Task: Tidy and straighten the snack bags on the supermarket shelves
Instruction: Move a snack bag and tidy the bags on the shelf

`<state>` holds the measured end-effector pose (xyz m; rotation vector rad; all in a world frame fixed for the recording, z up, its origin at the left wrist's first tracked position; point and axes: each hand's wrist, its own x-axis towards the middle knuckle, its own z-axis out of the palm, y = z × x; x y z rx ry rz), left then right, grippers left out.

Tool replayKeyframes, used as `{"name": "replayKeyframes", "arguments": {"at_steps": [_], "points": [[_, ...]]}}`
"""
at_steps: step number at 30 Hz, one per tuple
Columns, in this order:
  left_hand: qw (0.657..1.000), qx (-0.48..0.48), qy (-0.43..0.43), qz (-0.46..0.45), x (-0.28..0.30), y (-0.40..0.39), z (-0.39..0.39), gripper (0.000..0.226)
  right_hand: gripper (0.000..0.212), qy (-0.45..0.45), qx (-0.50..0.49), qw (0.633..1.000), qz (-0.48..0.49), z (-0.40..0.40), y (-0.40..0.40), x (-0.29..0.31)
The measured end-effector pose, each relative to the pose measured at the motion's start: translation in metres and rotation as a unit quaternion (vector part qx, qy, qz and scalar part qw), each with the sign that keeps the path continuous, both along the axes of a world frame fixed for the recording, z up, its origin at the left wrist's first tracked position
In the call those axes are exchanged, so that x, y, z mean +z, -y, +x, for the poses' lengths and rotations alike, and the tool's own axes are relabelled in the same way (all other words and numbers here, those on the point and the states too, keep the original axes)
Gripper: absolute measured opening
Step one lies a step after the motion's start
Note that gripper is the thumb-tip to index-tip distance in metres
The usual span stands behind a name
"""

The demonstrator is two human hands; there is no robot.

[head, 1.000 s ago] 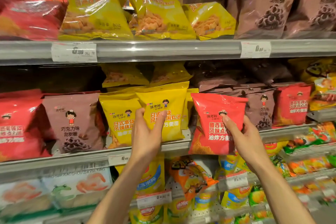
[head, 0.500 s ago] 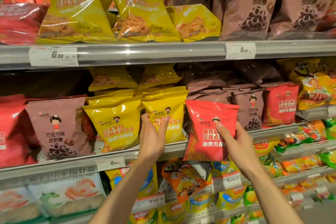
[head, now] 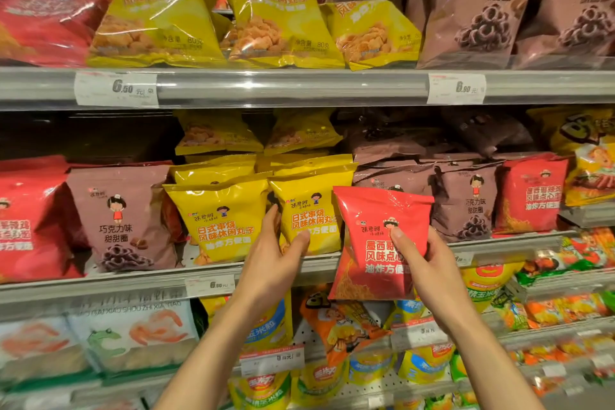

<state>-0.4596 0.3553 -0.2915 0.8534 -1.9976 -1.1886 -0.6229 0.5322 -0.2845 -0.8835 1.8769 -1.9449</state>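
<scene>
Red bag (head: 379, 243) pinched by right hand (head: 429, 270), thumb on its face, held off the shelf edge (head: 332, 265) in front of the brown bags (head: 466, 203). Left hand (head: 273, 263) grips the lower left corner of a yellow bag (head: 309, 213) standing on the shelf, tight against its yellow neighbour (head: 219, 220). Right-hand fingers are hidden behind the red bag; back rows are dark and hard to read.

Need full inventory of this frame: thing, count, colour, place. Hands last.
top-shelf yellow bags: three, yellow, top shelf
top-shelf brown bags: two, brown, top right
price tags: two, white, top rail
yellow bag: one, yellow, middle shelf front
neighbouring yellow bag: one, yellow, to its left
brown bag: one, brown, middle left
red bag: one, red, off the shelf
left hand: grips yellow bag
right hand: holds red bag
</scene>
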Motion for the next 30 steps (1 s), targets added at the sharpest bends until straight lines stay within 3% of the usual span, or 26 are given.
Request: {"name": "replayKeyframes", "arguments": {"at_steps": [7, 10, 17, 30], "points": [[0.995, 0.042, -0.085, 0.022, 0.007, -0.013, 0.054, 0.021, 0.034, 0.021, 0.039, 0.999, -0.007, 0.012, 0.008, -0.004], [0.988, 0.081, -0.122, 0.054, 0.004, -0.009, 0.078, 0.006, 0.033, 0.032, 0.068, 0.997, -0.002, 0.023, 0.019, -0.007], [0.977, 0.134, -0.147, 0.07, -0.008, 0.011, 0.139, 0.006, 0.048, 0.046, 0.107, 0.993, -0.009, 0.074, 0.064, -0.007], [0.979, 0.104, -0.166, 0.061, -0.003, 0.123, 0.291, 0.004, 0.034, 0.036, 0.123, 0.991, -0.024, 0.239, 0.186, 0.0]]}}
